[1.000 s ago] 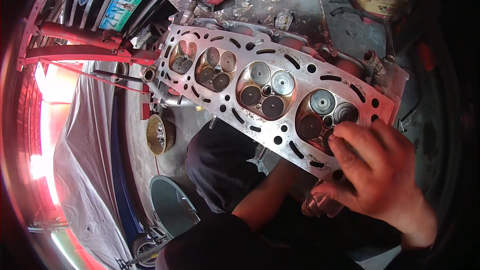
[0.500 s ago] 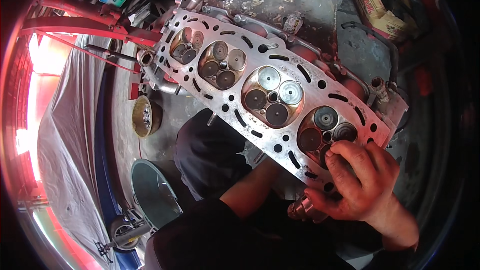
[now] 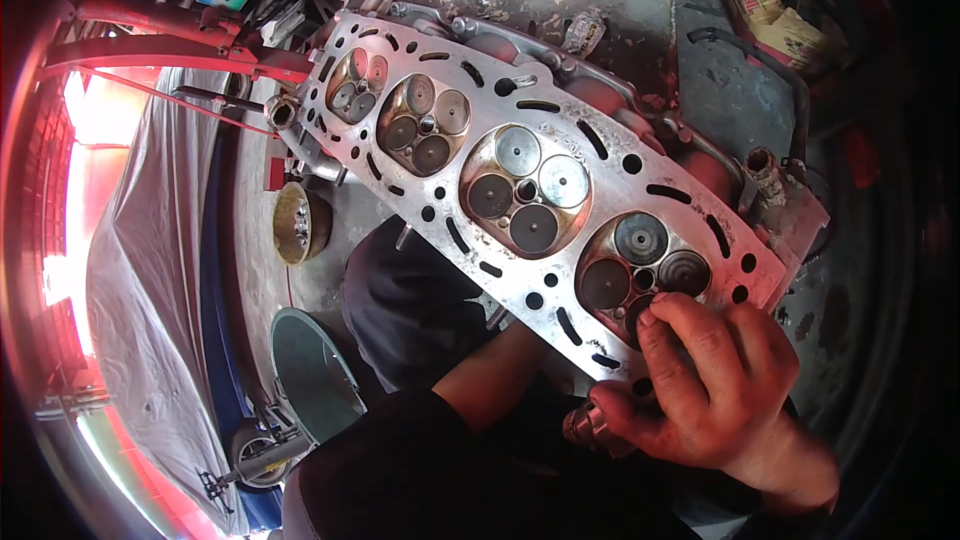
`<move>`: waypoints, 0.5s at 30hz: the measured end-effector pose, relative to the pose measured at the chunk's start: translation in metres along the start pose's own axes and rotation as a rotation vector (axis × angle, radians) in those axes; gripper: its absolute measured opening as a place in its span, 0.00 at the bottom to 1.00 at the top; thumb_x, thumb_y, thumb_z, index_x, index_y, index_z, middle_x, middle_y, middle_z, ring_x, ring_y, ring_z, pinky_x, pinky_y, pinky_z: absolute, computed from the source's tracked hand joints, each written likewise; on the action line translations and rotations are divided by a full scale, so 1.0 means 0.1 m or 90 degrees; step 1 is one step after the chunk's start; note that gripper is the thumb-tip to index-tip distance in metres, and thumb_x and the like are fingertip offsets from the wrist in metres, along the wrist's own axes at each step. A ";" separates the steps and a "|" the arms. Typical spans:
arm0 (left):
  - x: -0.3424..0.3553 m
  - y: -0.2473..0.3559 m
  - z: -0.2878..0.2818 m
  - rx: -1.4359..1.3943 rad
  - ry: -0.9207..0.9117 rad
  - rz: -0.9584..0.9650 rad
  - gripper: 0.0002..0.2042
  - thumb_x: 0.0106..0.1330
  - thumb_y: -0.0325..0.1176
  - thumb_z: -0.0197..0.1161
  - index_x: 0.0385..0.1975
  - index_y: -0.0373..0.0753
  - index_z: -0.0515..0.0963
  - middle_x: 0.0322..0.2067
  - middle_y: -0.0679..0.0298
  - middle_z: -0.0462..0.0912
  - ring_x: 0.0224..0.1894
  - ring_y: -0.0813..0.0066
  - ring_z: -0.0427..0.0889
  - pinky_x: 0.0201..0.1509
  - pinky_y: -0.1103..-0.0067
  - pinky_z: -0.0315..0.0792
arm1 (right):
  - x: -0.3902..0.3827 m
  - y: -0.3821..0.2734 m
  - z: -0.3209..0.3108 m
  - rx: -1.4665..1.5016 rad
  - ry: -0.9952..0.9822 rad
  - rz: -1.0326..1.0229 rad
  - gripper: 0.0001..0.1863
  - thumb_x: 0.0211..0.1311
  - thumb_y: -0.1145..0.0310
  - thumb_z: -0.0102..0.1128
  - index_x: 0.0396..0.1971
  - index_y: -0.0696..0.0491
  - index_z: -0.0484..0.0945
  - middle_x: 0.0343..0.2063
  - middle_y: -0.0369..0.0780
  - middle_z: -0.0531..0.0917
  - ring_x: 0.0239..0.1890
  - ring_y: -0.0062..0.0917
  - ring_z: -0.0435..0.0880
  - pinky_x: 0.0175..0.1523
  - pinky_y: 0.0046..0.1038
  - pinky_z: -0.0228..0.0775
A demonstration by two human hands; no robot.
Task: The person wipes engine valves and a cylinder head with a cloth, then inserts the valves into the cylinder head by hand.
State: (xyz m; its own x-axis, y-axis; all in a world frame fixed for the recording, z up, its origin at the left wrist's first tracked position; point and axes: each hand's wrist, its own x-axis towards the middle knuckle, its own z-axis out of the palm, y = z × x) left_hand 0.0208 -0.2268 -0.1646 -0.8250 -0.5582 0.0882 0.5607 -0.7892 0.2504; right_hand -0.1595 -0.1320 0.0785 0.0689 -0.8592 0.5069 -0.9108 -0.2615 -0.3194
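Observation:
A grey metal engine cylinder head [image 3: 400, 195] lies slanted across the middle, its flat face up. Round valves sit in its chambers; two pale ones [image 3: 563, 181] stand out among darker ones. My right hand [image 3: 715, 375] is hooked over the near right edge. Its bent fingers touch a dark valve [image 3: 637, 316] in the right-hand chamber and partly cover it; the thumb lies lower, at the edge. Beside the thumb is a reddish-lit rounded part [image 3: 585, 428] that I cannot make out. My left forearm [image 3: 490, 380] reaches beneath the cylinder head, which hides that hand.
A green basin [image 3: 310, 370] and a brass-coloured bowl [image 3: 300, 225] of small parts stand at the left. A red metal arm [image 3: 180, 55] reaches to the far left end. Grey sheeting [image 3: 130, 270] hangs beyond. A torn cardboard box [image 3: 790, 15] lies at the far right.
In view, the cylinder head has shifted slightly left. My right fingers stay at the same valve, a little lower in the picture, and my left forearm remains beneath.

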 end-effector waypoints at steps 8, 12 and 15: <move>-0.09 0.05 -0.02 0.019 0.027 0.012 0.21 0.71 0.45 0.49 0.56 0.38 0.68 0.48 0.59 0.78 0.45 0.71 0.81 0.41 0.76 0.78 | -0.01 0.00 0.01 -0.004 -0.013 0.004 0.22 0.56 0.52 0.60 0.32 0.59 0.81 0.37 0.41 0.83 0.22 0.27 0.73 0.24 0.28 0.67; -0.09 0.04 0.00 0.018 0.028 0.015 0.21 0.71 0.45 0.49 0.56 0.38 0.68 0.48 0.59 0.78 0.44 0.71 0.81 0.41 0.77 0.78 | 0.03 -0.04 -0.04 -0.004 -0.038 0.015 0.27 0.54 0.46 0.63 0.36 0.59 0.79 0.37 0.42 0.81 0.24 0.31 0.75 0.26 0.30 0.68; -0.09 0.04 -0.01 0.016 0.030 0.017 0.20 0.71 0.45 0.49 0.56 0.38 0.68 0.48 0.59 0.79 0.44 0.71 0.82 0.40 0.77 0.79 | 0.03 -0.02 -0.04 -0.003 -0.042 0.017 0.27 0.54 0.46 0.63 0.35 0.59 0.80 0.37 0.41 0.81 0.23 0.30 0.75 0.26 0.30 0.68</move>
State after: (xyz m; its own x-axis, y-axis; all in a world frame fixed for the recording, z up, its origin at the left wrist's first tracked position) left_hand 0.0302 -0.2251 -0.1656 -0.8049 -0.5913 0.0499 0.5805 -0.7673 0.2724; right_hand -0.1586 -0.1323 0.0836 0.0706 -0.8932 0.4442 -0.9146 -0.2357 -0.3286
